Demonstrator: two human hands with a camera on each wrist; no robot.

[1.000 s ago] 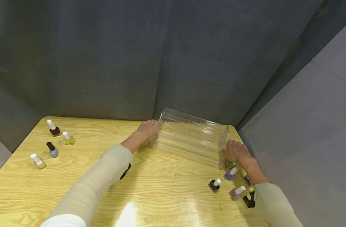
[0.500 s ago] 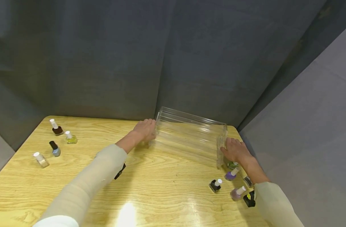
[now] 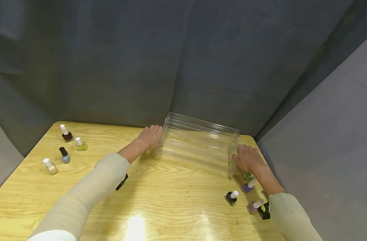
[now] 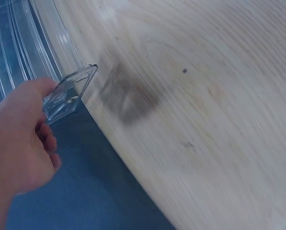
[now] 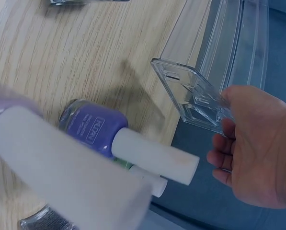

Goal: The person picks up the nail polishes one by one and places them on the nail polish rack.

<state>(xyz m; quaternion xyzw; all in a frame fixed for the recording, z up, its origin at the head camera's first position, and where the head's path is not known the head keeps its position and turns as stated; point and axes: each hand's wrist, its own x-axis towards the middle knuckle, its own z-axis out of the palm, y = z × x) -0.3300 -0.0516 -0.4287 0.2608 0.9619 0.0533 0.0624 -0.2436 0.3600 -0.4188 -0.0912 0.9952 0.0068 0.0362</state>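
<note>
A clear plastic tiered rack (image 3: 198,145) sits tilted at the far edge of the wooden table, in front of the dark curtain. My left hand (image 3: 150,136) grips its left end panel; in the left wrist view, the thumb lies on the panel and the other fingers curl under. At the opposite end, my right hand (image 3: 248,158) holds the right panel between thumb and curled fingers. Close by that hand are a purple nail polish bottle (image 5: 97,127) with a white cap and a green nail polish bottle (image 3: 248,176), partly hidden.
More nail polish stands near my right forearm: a black bottle (image 3: 230,198) and a mauve bottle (image 3: 253,207). At the table's left are a dark red bottle (image 3: 67,136), a yellow-green bottle (image 3: 82,146), a light blue bottle (image 3: 66,158) and a cream bottle (image 3: 52,168). A grey partition (image 3: 328,140) rises at the right.
Both hands have shifted the rack a little to the left, closer to the left-hand bottles. Their hold on its ends stays the same. The head view has turned slightly.
</note>
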